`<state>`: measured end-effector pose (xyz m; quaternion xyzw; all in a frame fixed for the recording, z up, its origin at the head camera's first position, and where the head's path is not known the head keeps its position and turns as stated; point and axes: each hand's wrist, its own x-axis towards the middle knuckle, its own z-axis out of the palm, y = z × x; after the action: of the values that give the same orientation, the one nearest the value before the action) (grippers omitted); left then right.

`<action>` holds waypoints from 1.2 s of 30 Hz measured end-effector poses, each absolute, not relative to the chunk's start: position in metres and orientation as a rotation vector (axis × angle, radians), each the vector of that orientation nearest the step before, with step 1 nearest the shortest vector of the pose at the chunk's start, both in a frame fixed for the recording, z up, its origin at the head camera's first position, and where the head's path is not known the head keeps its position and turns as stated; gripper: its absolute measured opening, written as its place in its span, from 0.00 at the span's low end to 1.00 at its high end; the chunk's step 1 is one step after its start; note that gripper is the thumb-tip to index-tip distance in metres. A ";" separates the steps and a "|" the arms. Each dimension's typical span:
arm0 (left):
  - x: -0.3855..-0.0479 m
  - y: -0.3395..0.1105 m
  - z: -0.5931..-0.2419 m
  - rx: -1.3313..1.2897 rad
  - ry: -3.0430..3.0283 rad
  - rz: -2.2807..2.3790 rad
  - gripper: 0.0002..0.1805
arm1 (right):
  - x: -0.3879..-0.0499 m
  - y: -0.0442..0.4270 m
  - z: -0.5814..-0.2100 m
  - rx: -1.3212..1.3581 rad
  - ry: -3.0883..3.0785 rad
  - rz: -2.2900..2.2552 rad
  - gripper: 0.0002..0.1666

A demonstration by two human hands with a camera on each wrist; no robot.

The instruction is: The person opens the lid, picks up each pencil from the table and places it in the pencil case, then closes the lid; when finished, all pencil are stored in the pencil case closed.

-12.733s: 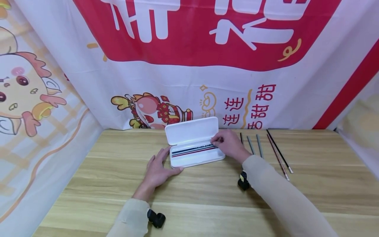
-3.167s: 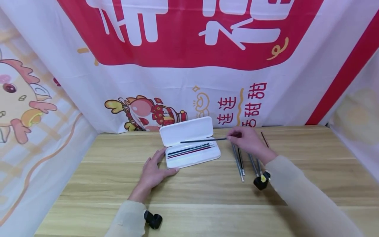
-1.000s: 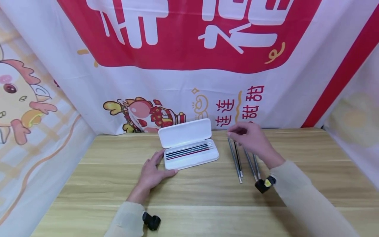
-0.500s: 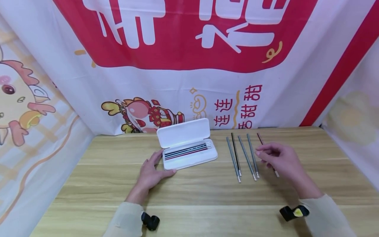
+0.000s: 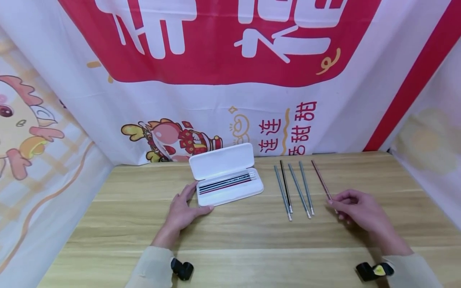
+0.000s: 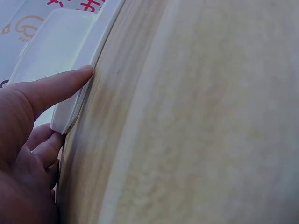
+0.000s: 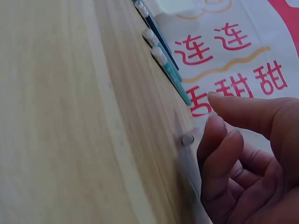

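We rest our left hand [image 5: 181, 213], fingers relaxed, against the open white case [image 5: 234, 196] to its right, a row of pencils [image 5: 225, 184] inside. Our right hand [image 5: 361, 211], loosely curled, not gripping, is at the red pencil's [image 5: 321, 179] near end; to its left, four pencils [image 5: 299, 190] lie on the bench [image 5: 245, 256].

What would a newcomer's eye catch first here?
Probably the big red panel with white characters, on the cloth behind the table. Next, the open white case holding pencils, with the left hand at its end. Right of it lie five loose pencils, the right hand at the reddish one.
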<state>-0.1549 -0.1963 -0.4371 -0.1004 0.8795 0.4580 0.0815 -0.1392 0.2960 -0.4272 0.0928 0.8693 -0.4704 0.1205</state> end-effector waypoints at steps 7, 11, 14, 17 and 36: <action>-0.155 -0.197 -0.436 -0.282 2.636 1.370 0.57 | -0.138 0.304 -0.427 0.305 2.499 -1.337 0.32; -0.154 -0.197 -0.436 -0.276 2.647 1.358 0.58 | -0.139 0.305 -0.427 0.319 2.481 -1.337 0.33; -0.154 -0.197 -0.436 -0.275 2.647 1.357 0.58 | -0.141 0.305 -0.427 0.314 2.474 -1.322 0.35; -0.154 -0.196 -0.436 -0.272 2.654 1.349 0.58 | -0.141 0.305 -0.427 0.316 2.470 -1.307 0.35; -0.155 -0.197 -0.437 -0.271 2.661 1.332 0.58 | -0.143 0.303 -0.428 0.322 2.519 -1.246 0.31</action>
<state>-0.1546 -0.1966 -0.4372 -0.0903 0.8880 0.4444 0.0767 -0.1429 0.3028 -0.4278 0.1126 0.8796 -0.4351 0.1558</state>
